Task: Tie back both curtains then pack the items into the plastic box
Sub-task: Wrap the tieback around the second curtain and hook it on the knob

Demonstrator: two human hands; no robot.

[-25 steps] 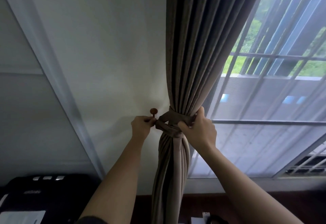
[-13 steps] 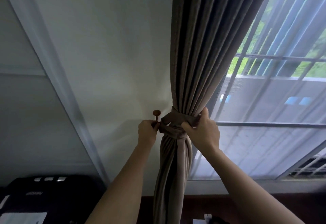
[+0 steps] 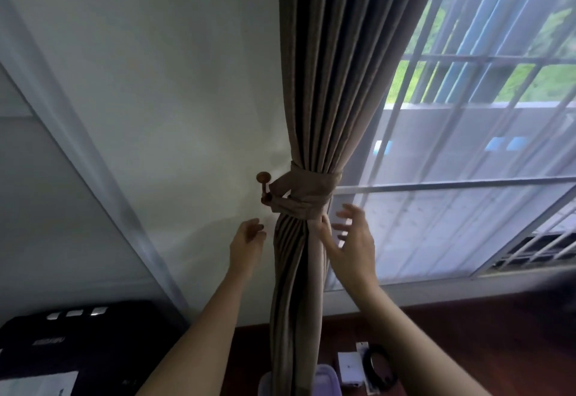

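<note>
Box (image 3: 328,380) behind curtain (image 3: 327,83), contents hidden

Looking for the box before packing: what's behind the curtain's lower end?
A purplish plastic box shows either side of the curtain; its middle and contents are covered.

Left hand (image 3: 247,235), right hand (image 3: 352,236): bare. Left forearm (image 3: 199,327), right forearm (image 3: 414,333): bare, unsleeved along whole visible length.
</note>
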